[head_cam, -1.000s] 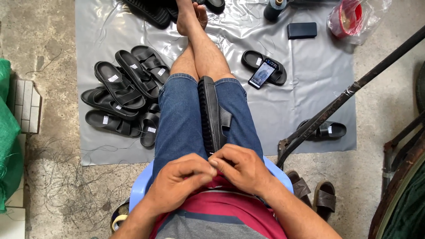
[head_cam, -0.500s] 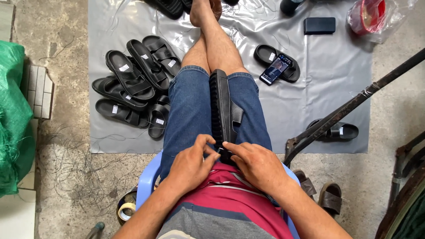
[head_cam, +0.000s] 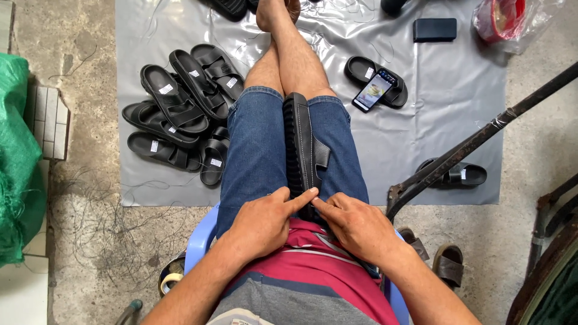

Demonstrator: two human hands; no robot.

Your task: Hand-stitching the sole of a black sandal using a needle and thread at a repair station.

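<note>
Black sandal (head_cam: pixel 303 144) wedged on edge between thighs, steadied so left hand (head_cam: pixel 265 219) and right hand (head_cam: pixel 355 224), fingertips pinched together at its heel end, stay free of its weight.

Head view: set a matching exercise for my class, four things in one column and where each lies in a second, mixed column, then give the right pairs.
Things
1. black sandal
2. phone
3. pile of sandals
4. green sack

Places
A. on a single sandal on the grey sheet
B. at the frame's left edge, off the sheet
C. on edge between the thighs, at both hands' fingertips
D. on the sheet, left of the legs

Pairs: 1-C, 2-A, 3-D, 4-B
</note>
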